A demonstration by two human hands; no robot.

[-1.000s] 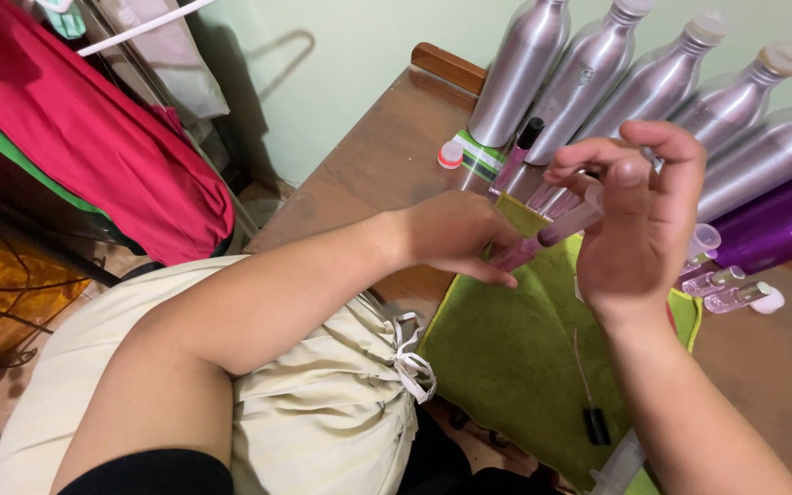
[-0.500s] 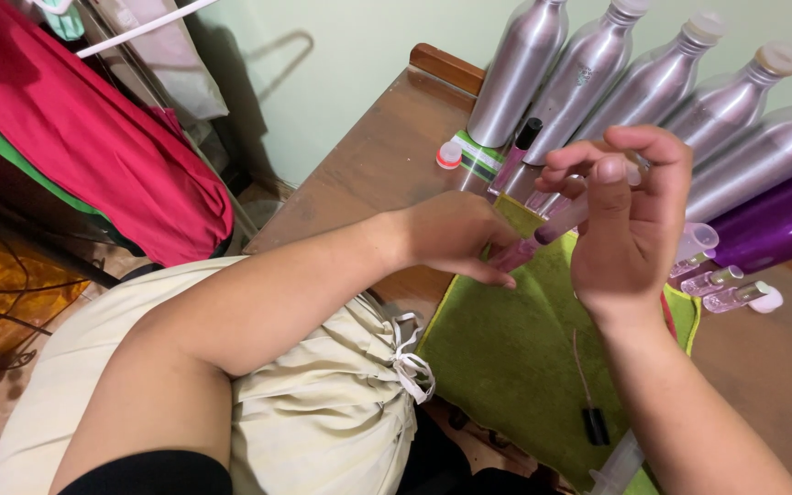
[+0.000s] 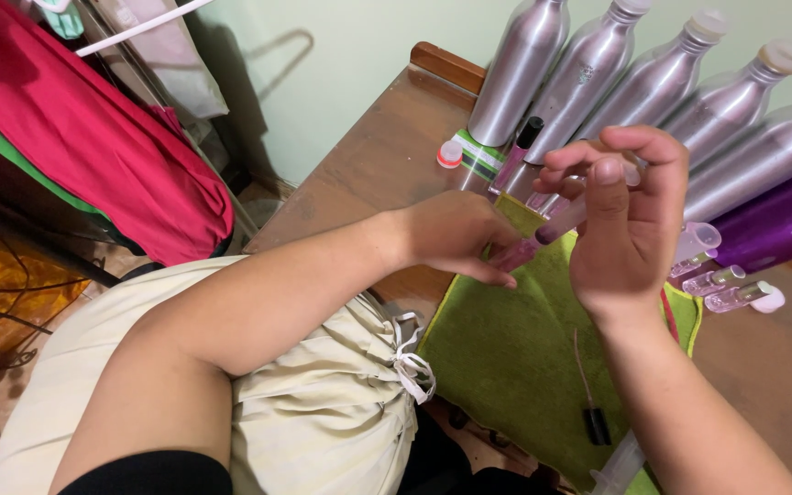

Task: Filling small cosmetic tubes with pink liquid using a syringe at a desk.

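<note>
My left hand [image 3: 456, 234] reaches in from the left, its fingers closed around the lower end of a thin pink-filled tube [image 3: 543, 240]; whether it also holds a small vial under its fingers is hidden. My right hand [image 3: 625, 220] grips the tube's upper end, thumb over the top and fingers curled. Both hands hover just above a green towel [image 3: 524, 367] spread on a brown wooden table [image 3: 368, 174].
Several tall silver bottles [image 3: 520, 69] lean in a row at the back, beside a purple bottle [image 3: 781, 220]. Small pink-filled vials [image 3: 717, 280] lie to the right. A black pump top [image 3: 595, 422] and a clear syringe [image 3: 621, 463] rest on the towel. Red cloth [image 3: 93, 137] hangs at left.
My right hand has shifted slightly left and down toward my left hand, and its thumb has come over the tube's top end. My left hand has stayed nearly still.
</note>
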